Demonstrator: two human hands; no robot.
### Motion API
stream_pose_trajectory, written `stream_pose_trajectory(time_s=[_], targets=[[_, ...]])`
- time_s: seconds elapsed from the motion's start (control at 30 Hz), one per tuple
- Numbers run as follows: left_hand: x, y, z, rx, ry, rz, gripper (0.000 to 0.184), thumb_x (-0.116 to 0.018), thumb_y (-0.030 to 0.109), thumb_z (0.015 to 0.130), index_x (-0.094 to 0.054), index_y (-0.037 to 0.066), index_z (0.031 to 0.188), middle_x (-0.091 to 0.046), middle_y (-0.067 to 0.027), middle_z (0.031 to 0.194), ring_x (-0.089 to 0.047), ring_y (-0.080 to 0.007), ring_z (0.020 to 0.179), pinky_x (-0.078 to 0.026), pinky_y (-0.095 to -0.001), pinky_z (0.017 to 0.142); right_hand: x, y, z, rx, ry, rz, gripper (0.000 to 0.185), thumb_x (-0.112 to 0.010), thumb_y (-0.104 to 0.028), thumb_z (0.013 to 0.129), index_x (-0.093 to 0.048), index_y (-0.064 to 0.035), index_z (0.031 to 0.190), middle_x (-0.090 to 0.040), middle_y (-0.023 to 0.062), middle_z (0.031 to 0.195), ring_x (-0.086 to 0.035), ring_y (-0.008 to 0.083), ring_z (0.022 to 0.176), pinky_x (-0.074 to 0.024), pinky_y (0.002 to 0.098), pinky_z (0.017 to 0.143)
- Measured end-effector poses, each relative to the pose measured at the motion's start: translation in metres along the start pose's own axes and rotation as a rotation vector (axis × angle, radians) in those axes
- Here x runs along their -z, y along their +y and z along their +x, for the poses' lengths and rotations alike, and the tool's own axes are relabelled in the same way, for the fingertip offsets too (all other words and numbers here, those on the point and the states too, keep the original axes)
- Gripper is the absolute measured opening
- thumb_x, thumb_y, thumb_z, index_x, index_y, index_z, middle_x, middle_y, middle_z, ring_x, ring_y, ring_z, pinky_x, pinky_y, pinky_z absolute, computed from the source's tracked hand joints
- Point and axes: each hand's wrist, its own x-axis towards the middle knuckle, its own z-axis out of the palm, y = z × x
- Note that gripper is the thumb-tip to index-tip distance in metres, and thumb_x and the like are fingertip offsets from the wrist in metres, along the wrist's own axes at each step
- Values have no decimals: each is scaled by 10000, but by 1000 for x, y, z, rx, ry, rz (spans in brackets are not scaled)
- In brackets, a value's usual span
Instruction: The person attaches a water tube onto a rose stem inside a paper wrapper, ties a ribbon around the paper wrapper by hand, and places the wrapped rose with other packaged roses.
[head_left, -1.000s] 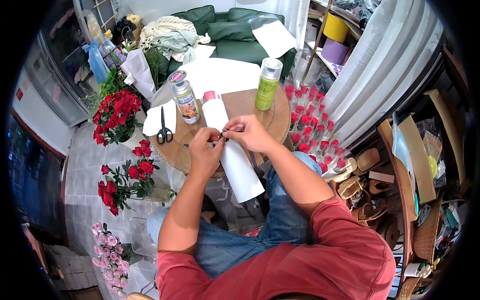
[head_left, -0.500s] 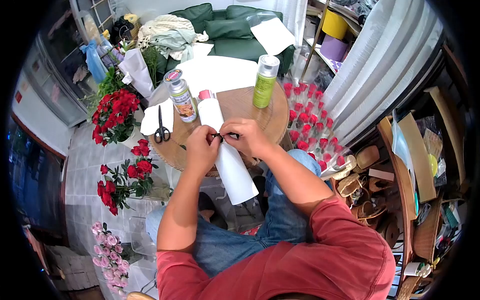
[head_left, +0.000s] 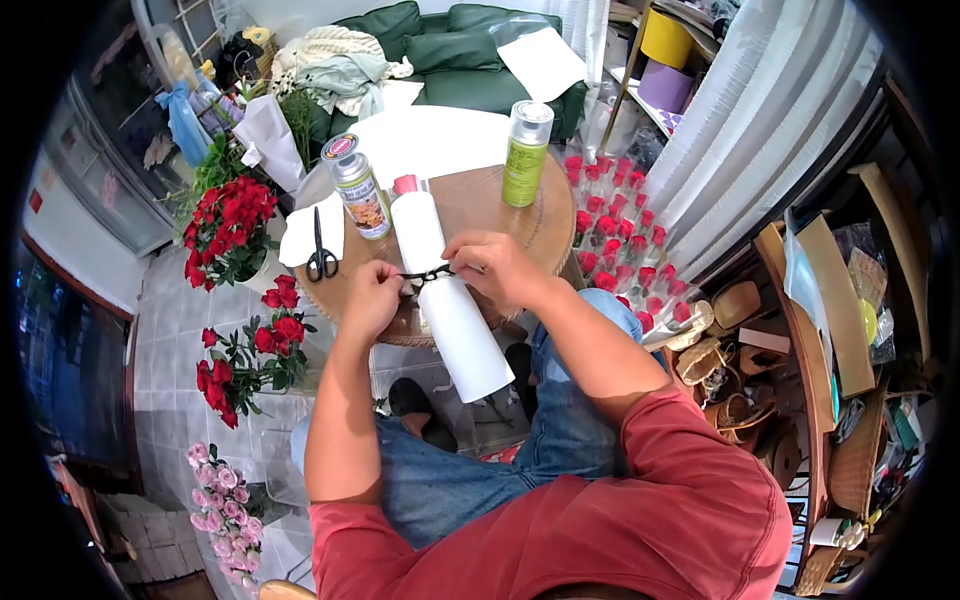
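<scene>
A white paper-wrapped roll (head_left: pixel 462 340) lies over the near edge of the round table, its lower end jutting out above my legs. Something pinkish red (head_left: pixel 405 184), perhaps a rose head, shows at its far end. Around its middle runs a thin black ribbon (head_left: pixel 432 275) with a small bow or knot on top. My left hand (head_left: pixel 372 296) pinches the ribbon on the left side of the roll. On the right, my right hand (head_left: pixel 492 265) has its fingers closed at the ribbon's other side.
On the wooden table (head_left: pixel 470 215) stand a labelled spray can (head_left: pixel 358 190) and a green can (head_left: pixel 527 155). Black scissors (head_left: pixel 320 250) lie on white paper at left. Wrapped red roses (head_left: pixel 615 230) stand at right; red roses (head_left: pixel 232 220) and pink roses (head_left: pixel 225 510) at left.
My hands have drawn apart from the middle of the roll, left hand leftward and right hand slightly up. The black bow or knot now shows between them.
</scene>
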Motion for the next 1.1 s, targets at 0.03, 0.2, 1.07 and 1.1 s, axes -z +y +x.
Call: stream_pose_trajectory(time_s=[0.03,0.2,1.07,1.1], targets=[[1,-2,-4,-1,-2,-1,83,-625,58,886,-676,-8,883,-675,-82,757,-646,-184,708,-507,-334,650,4,3,-2,32,-26,-18,140,-711,73,753,-677,21,878,-707,139,961,-695,342,847,-570,401,767],[7,1,-16,-48,138,517,180,-617,131,846,-707,-25,859,-717,-253,878,-696,-433,869,-535,-488,815,19,16,-13,-73,-152,-55,149,-700,51,752,-677,5,892,-694,122,951,-679,332,893,-542,419,799],[2,15,-15,156,-26,-123,27,-530,15,954,-547,21,975,-619,-97,698,-646,-199,544,-469,-317,462,33,-22,5,-673,-216,-131,387,-797,-312,838,-716,53,939,-724,187,796,-709,310,728,-538,413,675],[3,22,-18,211,-38,-141,37,-535,16,953,-547,27,986,-615,-99,692,-644,-201,534,-463,-311,456,24,-12,4,-545,-195,-134,337,-774,-283,873,-718,48,907,-721,170,758,-692,262,681,-530,399,646]])
